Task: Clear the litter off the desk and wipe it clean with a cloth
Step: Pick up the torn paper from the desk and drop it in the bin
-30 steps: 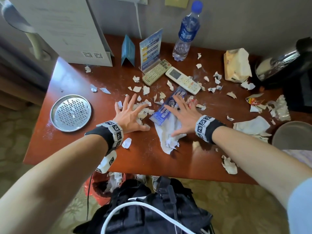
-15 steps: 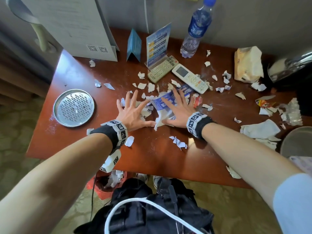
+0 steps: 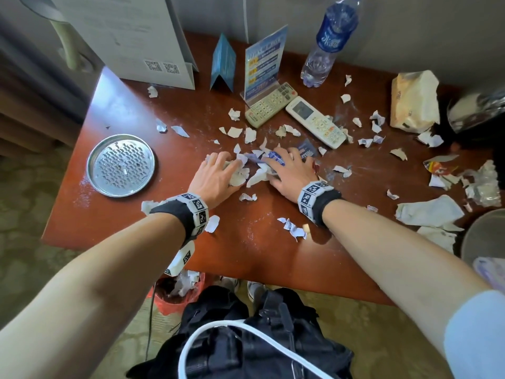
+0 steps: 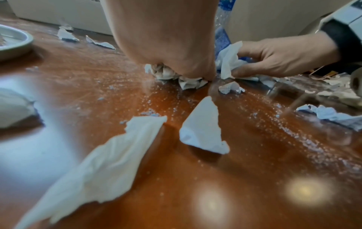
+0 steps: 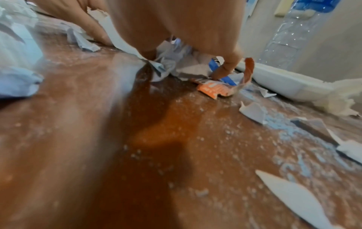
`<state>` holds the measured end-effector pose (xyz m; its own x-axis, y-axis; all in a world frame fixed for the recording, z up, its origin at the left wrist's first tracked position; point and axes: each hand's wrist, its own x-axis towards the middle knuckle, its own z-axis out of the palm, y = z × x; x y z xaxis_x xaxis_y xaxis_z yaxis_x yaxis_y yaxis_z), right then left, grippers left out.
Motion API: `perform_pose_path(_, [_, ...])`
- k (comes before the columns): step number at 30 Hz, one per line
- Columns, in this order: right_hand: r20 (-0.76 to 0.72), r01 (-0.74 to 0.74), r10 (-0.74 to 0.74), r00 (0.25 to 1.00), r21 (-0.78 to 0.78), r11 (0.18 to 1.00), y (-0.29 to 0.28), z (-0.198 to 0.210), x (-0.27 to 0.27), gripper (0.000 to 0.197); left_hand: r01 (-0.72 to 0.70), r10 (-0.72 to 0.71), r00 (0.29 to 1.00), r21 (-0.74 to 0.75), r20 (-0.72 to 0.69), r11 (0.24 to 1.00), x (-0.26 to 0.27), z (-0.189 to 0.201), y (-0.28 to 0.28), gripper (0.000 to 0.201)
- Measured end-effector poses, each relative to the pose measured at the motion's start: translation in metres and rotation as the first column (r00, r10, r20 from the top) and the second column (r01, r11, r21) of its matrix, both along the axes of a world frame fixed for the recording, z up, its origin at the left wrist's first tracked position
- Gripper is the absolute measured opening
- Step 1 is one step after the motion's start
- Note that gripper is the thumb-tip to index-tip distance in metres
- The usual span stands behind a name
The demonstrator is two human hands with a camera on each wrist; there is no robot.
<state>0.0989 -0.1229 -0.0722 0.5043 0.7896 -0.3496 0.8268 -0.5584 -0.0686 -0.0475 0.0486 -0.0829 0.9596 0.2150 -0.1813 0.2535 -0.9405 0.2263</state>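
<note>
Both hands have drawn together since a second ago, flat fingers now curling. Left hand (image 3: 216,176) bunches crumpled paper scraps (image 3: 238,177); right hand (image 3: 291,172) pinches soft white tissue (image 4: 228,62). Beyond, torn shreds and powder litter the glossy wooden desk (image 3: 123,105): clearing barely begun, wiping untouched.

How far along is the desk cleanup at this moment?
Early. Done: some paper already sits in the red bin under the desk. In hand: left hand and right hand gather a scrap pile. Left: scattered paper scraps, white powder; no wiping visible yet.
</note>
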Motion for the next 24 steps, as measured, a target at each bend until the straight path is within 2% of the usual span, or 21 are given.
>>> perform_pose_path(3, [0.003,0.008,-0.008,1.0,0.053,0.999,0.005,0.0,0.002,0.043,-0.024,0.025,0.999,0.017,-0.047,1.0,0.003,0.0,0.0,0.054])
perform_pose_path(7, [-0.014,0.054,-0.053,0.998,0.058,0.997,0.014,-0.001,0.004,0.041,-0.068,0.063,0.995,-0.053,-0.079,0.996,0.014,0.003,0.001,0.049])
perform_pose_path(13, [-0.118,0.209,-0.199,0.973,0.081,0.974,0.028,0.011,0.008,0.039,-0.272,0.247,0.956,-0.167,-0.158,0.948,0.035,0.022,0.012,0.029])
perform_pose_path(18, [-0.172,0.338,-0.321,0.931,0.085,0.937,0.031,0.022,0.011,0.034,-0.356,0.32,0.931,-0.24,-0.174,0.903,0.037,0.038,0.019,0.031])
perform_pose_path(21, [-0.197,0.392,-0.369,0.908,0.095,0.915,0.031,0.032,0.012,0.033,-0.386,0.35,0.92,-0.263,-0.175,0.884,0.036,0.047,0.019,0.045])
perform_pose_path(24, [-0.204,0.428,-0.403,0.892,0.099,0.898,0.03,0.043,0.012,0.031,-0.419,0.387,0.907,-0.289,-0.163,0.86,0.034,0.056,0.018,0.045])
